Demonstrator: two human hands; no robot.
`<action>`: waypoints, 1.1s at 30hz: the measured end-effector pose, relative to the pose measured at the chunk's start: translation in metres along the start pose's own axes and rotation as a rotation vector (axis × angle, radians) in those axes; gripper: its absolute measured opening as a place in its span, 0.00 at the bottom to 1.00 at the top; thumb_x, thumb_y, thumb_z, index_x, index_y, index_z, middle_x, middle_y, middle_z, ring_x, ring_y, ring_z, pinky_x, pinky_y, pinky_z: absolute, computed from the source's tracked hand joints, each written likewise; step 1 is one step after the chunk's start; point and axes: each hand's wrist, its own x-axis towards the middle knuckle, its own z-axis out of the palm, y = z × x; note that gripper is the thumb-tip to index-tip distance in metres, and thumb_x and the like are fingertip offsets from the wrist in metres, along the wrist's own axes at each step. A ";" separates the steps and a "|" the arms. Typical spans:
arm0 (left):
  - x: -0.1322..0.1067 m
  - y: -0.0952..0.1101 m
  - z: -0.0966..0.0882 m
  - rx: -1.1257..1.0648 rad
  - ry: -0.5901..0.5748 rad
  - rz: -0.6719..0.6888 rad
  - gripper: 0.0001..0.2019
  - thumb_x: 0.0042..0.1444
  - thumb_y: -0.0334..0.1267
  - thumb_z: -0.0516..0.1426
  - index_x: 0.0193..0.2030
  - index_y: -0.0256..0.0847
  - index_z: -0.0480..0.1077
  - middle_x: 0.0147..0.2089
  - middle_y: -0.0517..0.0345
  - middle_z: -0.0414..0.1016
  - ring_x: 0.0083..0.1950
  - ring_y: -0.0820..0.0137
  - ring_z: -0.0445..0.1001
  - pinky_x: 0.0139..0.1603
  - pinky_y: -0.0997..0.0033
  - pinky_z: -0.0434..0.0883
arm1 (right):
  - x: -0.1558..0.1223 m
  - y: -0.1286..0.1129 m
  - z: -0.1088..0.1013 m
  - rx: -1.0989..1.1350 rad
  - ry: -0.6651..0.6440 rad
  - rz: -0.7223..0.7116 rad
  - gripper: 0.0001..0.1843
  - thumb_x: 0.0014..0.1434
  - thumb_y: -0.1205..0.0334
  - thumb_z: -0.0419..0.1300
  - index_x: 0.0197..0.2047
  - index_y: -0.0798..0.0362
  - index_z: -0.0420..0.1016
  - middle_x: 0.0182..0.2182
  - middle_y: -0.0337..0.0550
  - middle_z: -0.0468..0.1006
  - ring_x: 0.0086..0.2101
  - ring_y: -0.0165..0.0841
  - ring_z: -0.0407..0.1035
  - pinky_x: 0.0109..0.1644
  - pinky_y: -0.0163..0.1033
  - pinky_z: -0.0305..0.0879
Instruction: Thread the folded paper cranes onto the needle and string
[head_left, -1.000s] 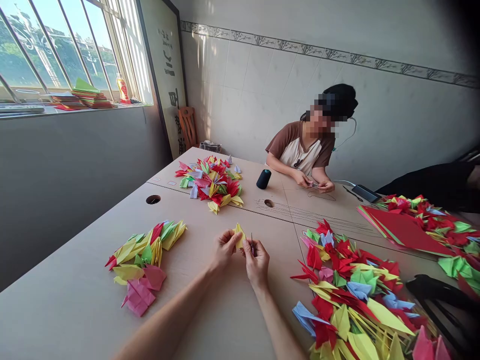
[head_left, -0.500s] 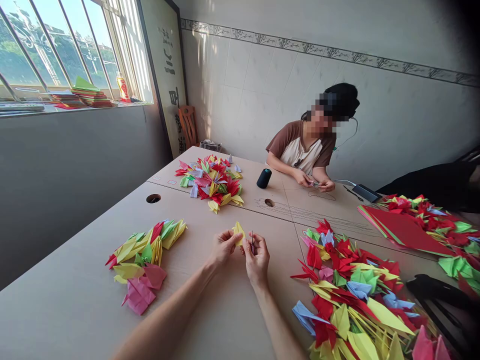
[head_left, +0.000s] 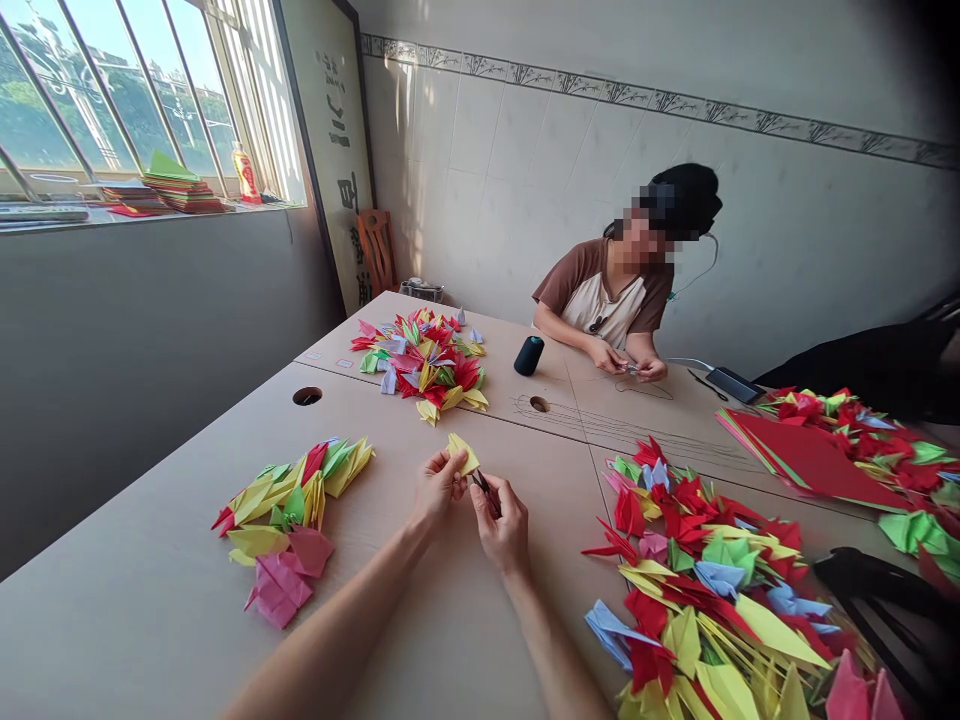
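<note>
A small folded yellow paper piece (head_left: 463, 453) is pinched between the thumb and fingers of my left hand (head_left: 441, 487), above the middle of the table. My right hand (head_left: 501, 523) is closed round a small dark pointed tool (head_left: 480, 481), perhaps snips or tweezers. Its tip points up and left, right beside the lower edge of the yellow paper; whether they touch I cannot tell. To the left lies a small group of folded paper pieces (head_left: 289, 520) in yellow, green, red and pink. A larger heap of paper cranes (head_left: 697, 570) covers the table on the right.
Across the table (head_left: 172, 620) sits a person (head_left: 600, 290) handling something small. A dark thread spool (head_left: 529, 356) stands near a cable hole (head_left: 539, 404), with loose threads alongside. Another paper pile (head_left: 427, 365) lies at the back, red paper sheets (head_left: 806, 460) and a phone (head_left: 733, 385) at right.
My left hand has turned the yellow paper and shifted it slightly left. The dark tool in my right hand has swung from upright to pointing at the paper.
</note>
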 end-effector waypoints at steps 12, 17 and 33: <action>0.001 -0.005 -0.001 0.020 -0.003 0.062 0.18 0.44 0.48 0.63 0.24 0.36 0.63 0.24 0.62 0.67 0.23 0.78 0.65 0.26 0.77 0.65 | 0.001 0.006 0.001 0.041 -0.039 -0.002 0.10 0.61 0.58 0.53 0.37 0.54 0.71 0.29 0.44 0.78 0.27 0.31 0.71 0.33 0.33 0.66; 0.001 -0.005 -0.001 0.015 -0.008 0.059 0.18 0.42 0.48 0.64 0.24 0.36 0.64 0.24 0.62 0.68 0.23 0.78 0.66 0.28 0.76 0.66 | 0.001 0.007 0.001 0.046 -0.049 0.010 0.12 0.61 0.56 0.52 0.36 0.54 0.72 0.29 0.44 0.77 0.27 0.31 0.70 0.32 0.32 0.65; 0.001 -0.005 -0.001 0.010 -0.023 0.054 0.17 0.43 0.47 0.64 0.25 0.36 0.65 0.25 0.61 0.69 0.25 0.77 0.67 0.29 0.75 0.67 | 0.003 0.003 0.000 0.047 -0.021 0.007 0.13 0.61 0.55 0.52 0.35 0.54 0.73 0.27 0.42 0.77 0.24 0.29 0.68 0.30 0.31 0.64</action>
